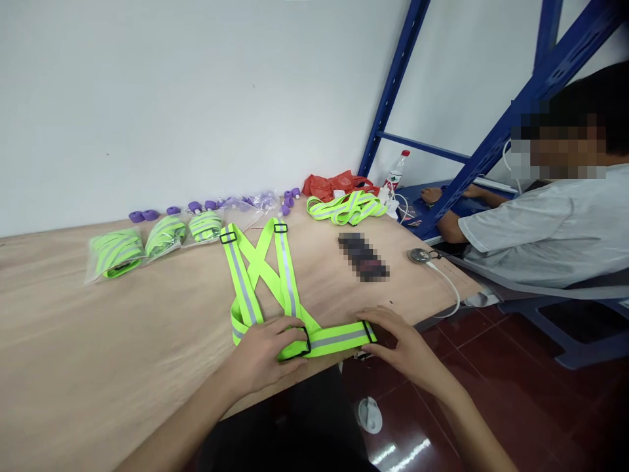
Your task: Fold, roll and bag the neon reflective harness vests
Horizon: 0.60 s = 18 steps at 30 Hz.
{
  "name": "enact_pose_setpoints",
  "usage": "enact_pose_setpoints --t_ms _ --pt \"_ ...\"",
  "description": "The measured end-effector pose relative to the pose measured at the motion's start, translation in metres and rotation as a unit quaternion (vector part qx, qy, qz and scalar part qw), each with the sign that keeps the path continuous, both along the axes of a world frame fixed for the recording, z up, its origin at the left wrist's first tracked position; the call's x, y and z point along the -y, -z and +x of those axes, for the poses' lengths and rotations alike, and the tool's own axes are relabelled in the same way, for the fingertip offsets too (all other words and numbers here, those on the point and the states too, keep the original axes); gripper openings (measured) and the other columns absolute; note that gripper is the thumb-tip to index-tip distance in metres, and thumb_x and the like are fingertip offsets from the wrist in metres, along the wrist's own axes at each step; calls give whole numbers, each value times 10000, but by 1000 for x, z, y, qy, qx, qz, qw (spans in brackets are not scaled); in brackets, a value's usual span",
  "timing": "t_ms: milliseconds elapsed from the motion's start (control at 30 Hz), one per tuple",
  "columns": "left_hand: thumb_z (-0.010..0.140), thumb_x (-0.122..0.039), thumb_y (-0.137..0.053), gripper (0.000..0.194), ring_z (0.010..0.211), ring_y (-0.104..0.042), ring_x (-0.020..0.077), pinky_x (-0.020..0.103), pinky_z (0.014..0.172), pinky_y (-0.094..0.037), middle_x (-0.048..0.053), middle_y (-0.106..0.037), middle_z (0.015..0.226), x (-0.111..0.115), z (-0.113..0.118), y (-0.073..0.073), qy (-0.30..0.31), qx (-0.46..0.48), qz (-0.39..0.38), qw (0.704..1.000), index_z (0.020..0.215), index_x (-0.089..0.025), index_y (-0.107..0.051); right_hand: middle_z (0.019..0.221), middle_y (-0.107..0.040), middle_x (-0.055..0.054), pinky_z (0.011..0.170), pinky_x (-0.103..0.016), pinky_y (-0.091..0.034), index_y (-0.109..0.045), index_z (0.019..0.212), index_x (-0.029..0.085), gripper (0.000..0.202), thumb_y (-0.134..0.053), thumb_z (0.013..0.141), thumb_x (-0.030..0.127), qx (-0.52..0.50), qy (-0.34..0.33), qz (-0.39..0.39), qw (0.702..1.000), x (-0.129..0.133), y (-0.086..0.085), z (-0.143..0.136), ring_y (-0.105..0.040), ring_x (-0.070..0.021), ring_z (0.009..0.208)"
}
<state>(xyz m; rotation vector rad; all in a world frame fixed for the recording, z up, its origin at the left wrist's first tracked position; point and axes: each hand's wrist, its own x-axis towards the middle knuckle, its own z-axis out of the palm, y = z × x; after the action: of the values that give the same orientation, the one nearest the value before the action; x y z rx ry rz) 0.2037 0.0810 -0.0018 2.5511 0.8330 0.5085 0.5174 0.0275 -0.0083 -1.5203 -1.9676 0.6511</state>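
Observation:
A fluorescent yellow-green reflective vest (258, 265) of crossed straps with grey stripes and black buckles is spread at the table's front edge. My left hand (270, 344) is closed over its waist strap, beside a black buckle, with the palm down. At the strap's right end my right hand (403, 341) has thumb and fingers on either side of the black slider, gripping its edges. Between both hands the strap runs straight, near the table edge. The fingertips of my left hand are partly hidden under the strap.
Bagged reflective vests (116, 252) and purple pieces (150, 214) line the wall. A loose vest (348, 208), a red bag (334, 185), a bottle (396, 172), a blurred dark item (363, 257) and a round cabled device (419, 255) lie right. A person (555, 223) sits beyond a blue rack (511, 118).

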Motion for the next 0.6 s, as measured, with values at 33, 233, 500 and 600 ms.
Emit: enact_pose_setpoints --t_ms 33,233,500,600 --pt "940 -339 -609 180 1069 -669 222 321 878 -529 49 -681 1244 0 0 1 5 3 8 1000 1076 -242 -677 1308 -679 -84 1103 -512 -446 -689 1233 281 407 -737 848 406 -21 5 -4 1000 -2 -1 1 -586 -280 1277" --pt "965 -359 -579 169 1004 -661 239 354 833 -518 58 -695 1214 3 -3 4 4 9 54 998 1010 -229 -677 1218 -707 -99 1021 -463 -514 -715 1180 249 425 -763 802 439 -134 45 -15 990 -12 1 0 -653 -284 1146" --pt "968 -340 -581 166 999 -633 252 386 853 -515 86 -694 1179 7 -1 7 -14 14 67 998 1017 -232 -698 1121 -717 -98 896 -379 -575 -729 1153 228 421 -743 798 455 -204 72 26 976 -21 3 -2 -675 -258 1040" --pt "958 -338 -599 159 1023 -635 250 377 858 -532 88 -679 1188 6 -1 10 -34 29 52 998 1023 -227 -692 1087 -723 -88 833 -344 -587 -735 1142 232 416 -755 787 447 -208 75 34 975 -22 1 -1 -680 -238 955"
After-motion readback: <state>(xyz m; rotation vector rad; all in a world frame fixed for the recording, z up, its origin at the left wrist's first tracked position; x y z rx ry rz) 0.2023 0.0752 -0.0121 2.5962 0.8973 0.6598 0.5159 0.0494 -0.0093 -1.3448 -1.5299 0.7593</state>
